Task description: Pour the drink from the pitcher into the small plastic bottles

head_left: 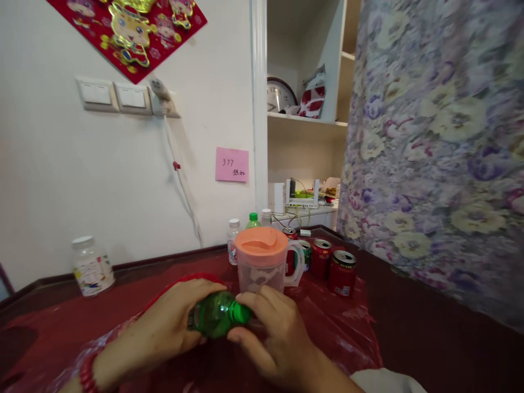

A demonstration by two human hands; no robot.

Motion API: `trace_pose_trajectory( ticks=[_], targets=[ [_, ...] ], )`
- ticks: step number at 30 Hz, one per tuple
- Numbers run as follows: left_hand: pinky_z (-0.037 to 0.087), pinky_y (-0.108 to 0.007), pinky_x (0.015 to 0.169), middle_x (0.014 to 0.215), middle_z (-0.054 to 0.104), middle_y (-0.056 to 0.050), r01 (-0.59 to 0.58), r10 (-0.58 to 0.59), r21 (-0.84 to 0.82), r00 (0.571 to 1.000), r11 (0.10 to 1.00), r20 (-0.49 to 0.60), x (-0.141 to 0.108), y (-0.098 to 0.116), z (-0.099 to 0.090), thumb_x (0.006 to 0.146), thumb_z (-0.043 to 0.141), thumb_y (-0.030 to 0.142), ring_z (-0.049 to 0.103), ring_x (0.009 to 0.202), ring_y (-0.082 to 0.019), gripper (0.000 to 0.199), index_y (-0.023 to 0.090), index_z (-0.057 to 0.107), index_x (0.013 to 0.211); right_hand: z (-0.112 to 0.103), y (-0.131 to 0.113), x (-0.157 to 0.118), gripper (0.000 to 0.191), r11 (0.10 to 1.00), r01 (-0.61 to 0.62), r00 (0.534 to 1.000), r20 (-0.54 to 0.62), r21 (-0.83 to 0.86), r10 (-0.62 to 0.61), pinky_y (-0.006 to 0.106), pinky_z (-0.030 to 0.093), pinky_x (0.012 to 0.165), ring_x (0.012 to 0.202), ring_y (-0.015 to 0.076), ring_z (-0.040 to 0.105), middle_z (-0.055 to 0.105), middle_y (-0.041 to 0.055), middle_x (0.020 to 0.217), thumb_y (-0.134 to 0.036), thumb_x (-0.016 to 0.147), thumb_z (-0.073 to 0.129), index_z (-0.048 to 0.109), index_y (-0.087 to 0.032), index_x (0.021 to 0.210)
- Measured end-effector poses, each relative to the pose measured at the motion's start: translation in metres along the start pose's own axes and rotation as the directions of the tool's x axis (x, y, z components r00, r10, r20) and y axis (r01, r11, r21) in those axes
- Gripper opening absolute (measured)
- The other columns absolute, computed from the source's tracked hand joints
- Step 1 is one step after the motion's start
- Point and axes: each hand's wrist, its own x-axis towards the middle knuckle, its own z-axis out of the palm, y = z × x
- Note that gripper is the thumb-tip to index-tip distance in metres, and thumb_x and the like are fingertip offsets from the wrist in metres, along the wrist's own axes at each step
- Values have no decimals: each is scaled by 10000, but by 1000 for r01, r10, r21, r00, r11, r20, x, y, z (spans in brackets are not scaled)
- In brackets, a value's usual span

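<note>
A green plastic bottle (216, 315) lies tilted on its side in front of me, its green cap (240, 313) pointing right. My left hand (186, 308) is wrapped round the bottle's body, with a red bead bracelet on that wrist. The thumb and fingers of my right hand (276, 327) close about the cap from the right. Just behind my hands stands a clear plastic pitcher (260, 267) with an orange lid (262, 240). Part of a red round rim (180, 281) shows behind my left hand; the rest is hidden.
Several drink cans (343, 275) stand right of the pitcher. Behind it are a white-capped bottle (233, 240) and a green-capped bottle (253, 220). A white jar (92, 270) stands at left. Red plastic sheeting (327, 322) covers part of the dark table (417, 322); a floral curtain (434, 136) hangs right.
</note>
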Motion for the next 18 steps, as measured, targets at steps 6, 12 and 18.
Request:
trace_pose_trajectory(
  ticks=[6, 12, 18],
  targets=[
    [450, -363, 1007, 1242, 670, -19, 51, -50, -16, 998, 999, 26, -2, 2, -2, 619, 695, 141, 599, 1145, -261, 629, 304, 633, 1223, 2, 4, -3, 276, 999, -21, 998, 61, 42, 18, 305, 482, 711, 797, 197, 602, 641, 70, 918, -172, 908, 501, 543, -163, 1180],
    [444, -367, 994, 1126, 697, -30, 57, -56, -11, 997, 998, 44, -4, 14, -6, 646, 687, 152, 616, 1087, -258, 521, 271, 657, 1153, 2, 7, -4, 273, 994, -66, 998, 17, -92, 67, 290, 376, 528, 584, 173, 539, 566, 0, 687, -469, 928, 605, 554, -203, 899],
    [452, -358, 978, 1132, 693, -21, 63, -63, -7, 998, 998, 27, -6, 6, -7, 613, 719, 162, 626, 1058, -256, 565, 282, 649, 1161, 2, 6, -4, 410, 995, 70, 995, 73, -72, -65, 311, 502, 655, 774, 205, 614, 628, 81, 916, -203, 929, 488, 462, -162, 1336]
  ],
)
